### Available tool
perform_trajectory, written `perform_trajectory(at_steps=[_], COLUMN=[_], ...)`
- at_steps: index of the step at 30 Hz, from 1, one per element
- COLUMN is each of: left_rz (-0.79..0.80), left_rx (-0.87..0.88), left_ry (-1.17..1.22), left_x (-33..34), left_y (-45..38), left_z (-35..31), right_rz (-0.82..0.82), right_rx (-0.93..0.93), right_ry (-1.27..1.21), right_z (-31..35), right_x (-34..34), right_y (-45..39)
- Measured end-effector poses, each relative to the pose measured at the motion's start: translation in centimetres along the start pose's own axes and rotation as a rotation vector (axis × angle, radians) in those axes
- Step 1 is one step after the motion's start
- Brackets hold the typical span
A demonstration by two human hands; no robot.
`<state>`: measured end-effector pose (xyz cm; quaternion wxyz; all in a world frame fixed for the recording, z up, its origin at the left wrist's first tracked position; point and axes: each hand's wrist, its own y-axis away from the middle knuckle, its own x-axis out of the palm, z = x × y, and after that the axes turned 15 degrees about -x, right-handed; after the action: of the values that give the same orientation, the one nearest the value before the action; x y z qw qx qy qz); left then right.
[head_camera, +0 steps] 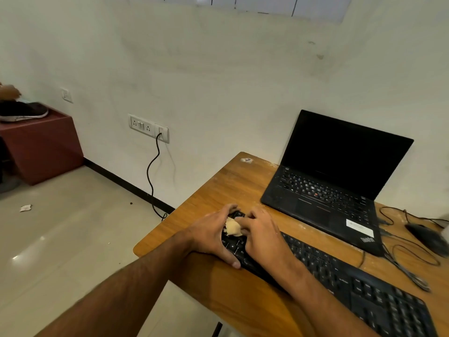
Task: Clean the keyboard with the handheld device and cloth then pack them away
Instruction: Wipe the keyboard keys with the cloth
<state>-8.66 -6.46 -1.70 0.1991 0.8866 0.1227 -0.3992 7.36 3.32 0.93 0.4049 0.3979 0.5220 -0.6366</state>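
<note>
At six o'clock the black keyboard [340,276] lies along the desk [218,190], its left end overhanging the near edge. The left hand [211,237] clamps that end, thumb under the front rim. The right hand [262,234] pinches a crumpled beige cloth [232,227] against the corner keys. Pressing hard could tip the keyboard off. The handheld device isn't visible. At one o'clock, the laptop [328,181].

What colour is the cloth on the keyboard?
Pale beige or cream; the cloth sits bunched between both hands on the black keyboard, in the head view.
</note>
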Motion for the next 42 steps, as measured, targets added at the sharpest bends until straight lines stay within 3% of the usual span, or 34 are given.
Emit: perform_trajectory(at_steps=[6,15,22,28,30,36,42], left_rz=[0.001,0.007,0.004,-0.003,-0.013,-0.003,0.01], left_rx=[-0.016,-0.003,0.007,0.006,0.012,0.014,0.006], left_ry=[0.018,0.034,0.01,0.033,0.043,0.059,0.039], left_x=[-0.1,0.0,0.0,-0.1,0.0,0.2,-0.1], left_y=[-0.2,-0.3,-0.4,-0.4,-0.5,-0.8,-0.6], left_z=[0.4,0.4,0.5,0.4,0.5,0.7,0.8], right_rz=[-0.051,0.122,0.19,-0.006,-0.004,0.15,0.16], right_rx=[0.17,0.054,-0.145,0.129,0.162,-0.042,-0.246], right_ry=[0.02,-0.032,-0.027,-0.028,-0.048,-0.134,-0.132], right_z=[-1.0,0.1,1.2,-0.8,-0.6,0.6,0.3], right_x=[0.5,-1.1,-1.2,-0.5,0.1,-0.7,-1.5], right_y=[-3.7,-2.5,0.6,-2.1,-2.6,-1.1,0.4])
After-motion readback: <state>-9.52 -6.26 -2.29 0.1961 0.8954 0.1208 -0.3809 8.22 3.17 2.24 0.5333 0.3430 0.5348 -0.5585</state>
